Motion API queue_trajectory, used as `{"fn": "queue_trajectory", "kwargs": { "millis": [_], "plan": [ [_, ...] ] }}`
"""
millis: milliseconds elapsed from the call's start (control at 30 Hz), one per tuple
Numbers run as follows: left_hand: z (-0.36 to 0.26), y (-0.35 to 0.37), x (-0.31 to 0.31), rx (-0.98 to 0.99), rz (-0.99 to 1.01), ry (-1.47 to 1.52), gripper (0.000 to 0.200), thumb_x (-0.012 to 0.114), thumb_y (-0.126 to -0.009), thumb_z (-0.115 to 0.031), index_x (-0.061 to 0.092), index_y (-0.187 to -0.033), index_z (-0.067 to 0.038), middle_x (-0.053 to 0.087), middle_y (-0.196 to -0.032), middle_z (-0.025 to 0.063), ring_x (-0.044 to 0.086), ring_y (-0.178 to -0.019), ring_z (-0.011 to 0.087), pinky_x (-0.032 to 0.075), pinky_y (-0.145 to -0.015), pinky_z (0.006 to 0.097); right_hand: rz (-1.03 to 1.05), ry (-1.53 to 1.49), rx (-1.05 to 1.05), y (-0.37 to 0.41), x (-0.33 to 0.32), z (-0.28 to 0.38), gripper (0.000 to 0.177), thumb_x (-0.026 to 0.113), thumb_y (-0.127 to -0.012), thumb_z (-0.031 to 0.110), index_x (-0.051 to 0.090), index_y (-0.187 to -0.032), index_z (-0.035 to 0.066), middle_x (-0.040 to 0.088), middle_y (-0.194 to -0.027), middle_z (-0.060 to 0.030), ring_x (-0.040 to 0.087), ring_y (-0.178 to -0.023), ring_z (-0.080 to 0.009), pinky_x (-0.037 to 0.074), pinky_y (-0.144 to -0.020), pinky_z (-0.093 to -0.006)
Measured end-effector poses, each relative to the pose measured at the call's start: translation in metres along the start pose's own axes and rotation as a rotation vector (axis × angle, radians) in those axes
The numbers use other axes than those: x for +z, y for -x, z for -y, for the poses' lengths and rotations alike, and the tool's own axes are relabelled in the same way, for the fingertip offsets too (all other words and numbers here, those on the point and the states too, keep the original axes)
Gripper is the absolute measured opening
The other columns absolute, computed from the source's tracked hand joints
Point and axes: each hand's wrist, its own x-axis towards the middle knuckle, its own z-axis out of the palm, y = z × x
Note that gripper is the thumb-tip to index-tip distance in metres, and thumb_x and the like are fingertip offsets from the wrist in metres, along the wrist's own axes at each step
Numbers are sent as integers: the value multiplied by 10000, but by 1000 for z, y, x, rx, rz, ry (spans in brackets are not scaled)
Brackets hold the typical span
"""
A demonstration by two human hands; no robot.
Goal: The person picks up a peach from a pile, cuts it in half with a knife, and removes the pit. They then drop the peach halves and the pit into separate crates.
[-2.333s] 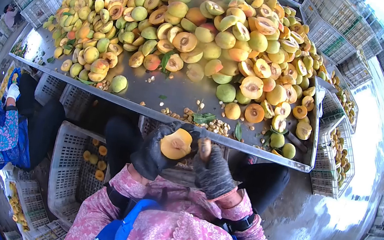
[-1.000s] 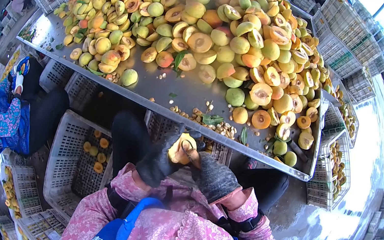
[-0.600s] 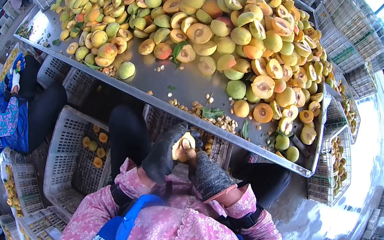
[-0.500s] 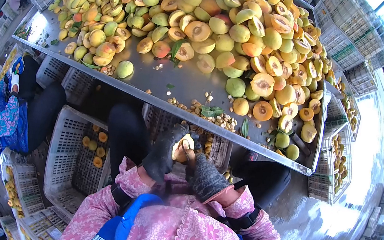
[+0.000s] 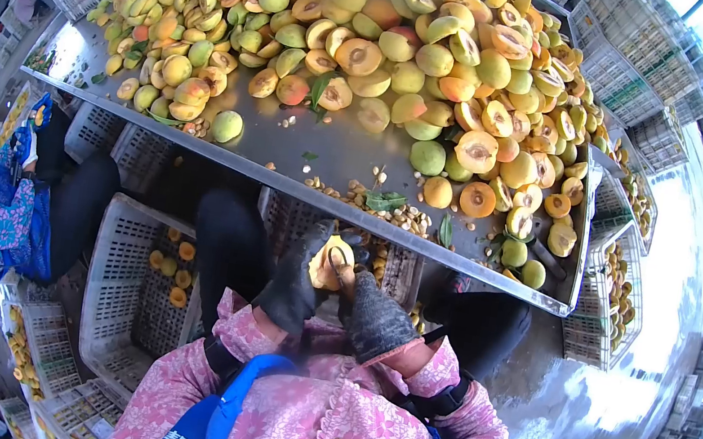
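Left hand (image 5: 296, 273) grips fruit half (image 5: 320, 265) near table (image 5: 308, 145) edge | Right hand (image 5: 379, 322): thumb (image 5: 344, 277) has moved onto fruit; can't tell if it holds anything | So 2 hands now work on 1 piece

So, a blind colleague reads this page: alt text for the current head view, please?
A gloved left hand holds a cut fruit while the gloved right hand touches its cut face. Beyond them, a metal table bears a heap of fruit, much halved; a crate holding a few pieces stands left.
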Motion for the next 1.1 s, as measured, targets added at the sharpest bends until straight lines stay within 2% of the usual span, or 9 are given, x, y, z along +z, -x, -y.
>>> {"fn": "queue_trajectory", "kwargs": {
  "millis": [67, 200, 300, 400, 567, 700, 800, 967, 1100],
  "plan": [
    [-11, 1, -5, 64, 50, -255, 295, 495, -903, -306, 547, -894, -15, 578, -791, 79, 541, -745, 153, 444, -676, 297, 20, 19, 24, -2, 7, -7, 616, 450, -829, -10, 215, -1389, 91, 507, -881, -238, 550, -736, -376, 437, -641, -419],
    [15, 4, -9, 104, 17, -306, 248, 485, -899, -252, 540, -931, -12, 575, -823, 94, 548, -761, 183, 444, -692, 310, 142, -23, 118, -5, -8, 6, 601, 437, -841, 2, 209, -1389, 95, 512, -917, -252, 561, -815, -386, 445, -694, -419],
    [32, 6, -15, 75, 3, -320, 230, 484, -886, -211, 545, -971, -6, 583, -856, 125, 569, -788, 229, 452, -716, 330, 320, 39, 343, -11, -1, -1, 586, 446, -831, 21, 220, -1371, 45, 501, -934, -253, 549, -801, -385, 439, -689, -424],
    [58, 9, -25, 74, 30, -400, 237, 486, -872, -176, 550, -1017, 0, 592, -907, 157, 582, -840, 275, 456, -752, 359, 132, -72, 7, -3, 16, -18, 589, 467, -814, 45, 224, -1348, -11, 498, -952, -252, 535, -755, -380, 434, -658, -419],
    [42, 13, -14, 291, -58, -572, 247, 484, -855, -133, 550, -1048, 6, 592, -971, 175, 580, -887, 301, 454, -775, 384, 115, -37, -21, 2, 45, -35, 524, 500, -788, 36, 338, -1280, -49, 518, -953, -241, 519, -699, -347, 428, -647, -415],
    [48, 15, -16, 260, -41, -543, 247, 488, -842, -123, 551, -1044, 5, 592, -959, 174, 585, -863, 304, 460, -761, 371, 204, -226, 139, -6, 34, -28, 441, 501, -784, 38, 441, -1216, -29, 563, -854, -213, 531, -694, -318, 434, -660, -421],
    [40, 15, -17, 219, 68, -505, 251, 495, -835, -121, 548, -1043, 10, 593, -950, 172, 587, -851, 290, 463, -751, 355, 117, -258, 28, -2, 14, -12, 425, 497, -783, 57, 454, -1201, -15, 574, -779, -205, 553, -689, -321, 440, -649, -420],
    [39, 13, -23, 211, 239, -609, 249, 502, -847, -152, 563, -1022, 15, 607, -920, 144, 586, -846, 231, 460, -746, 324, 209, -120, -22, 3, 35, -41, 396, 507, -774, 84, 458, -1150, -31, 560, -792, -227, 561, -718, -352, 440, -644, -418],
    [47, 13, -14, -57, 65, -223, 244, 540, -848, -179, 599, -993, 8, 626, -910, 92, 586, -846, 182, 452, -763, 303, 190, -185, 74, 2, 17, -27, 354, 532, -772, 138, 482, -1065, -54, 546, -793, -229, 556, -738, -374, 437, -647, -423]
  ]
}}
